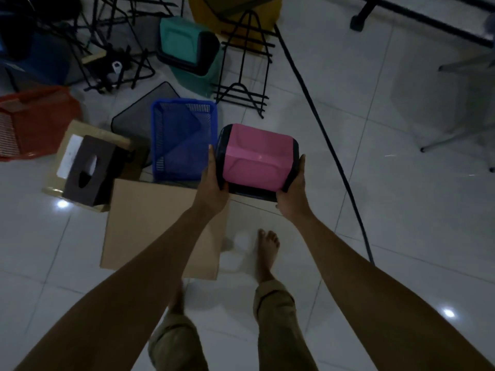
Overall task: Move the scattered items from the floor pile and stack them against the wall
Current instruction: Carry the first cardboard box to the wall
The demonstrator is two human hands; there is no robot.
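Pink bin [258, 159] held mid-frame above the floor, left hand [213, 180] and right hand [293, 194] each with fingers curled round a black side. Best kept level and carried clear. Blue basket [184, 140] sits just left; black cable [334, 156] at right risks tripping.

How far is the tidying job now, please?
Done: nothing stacked at a wall is visible in this view. In hand: both hands, left and right, hold the pink bin. Left: the blue basket, green bin, red basket and tissue box lie on the floor.
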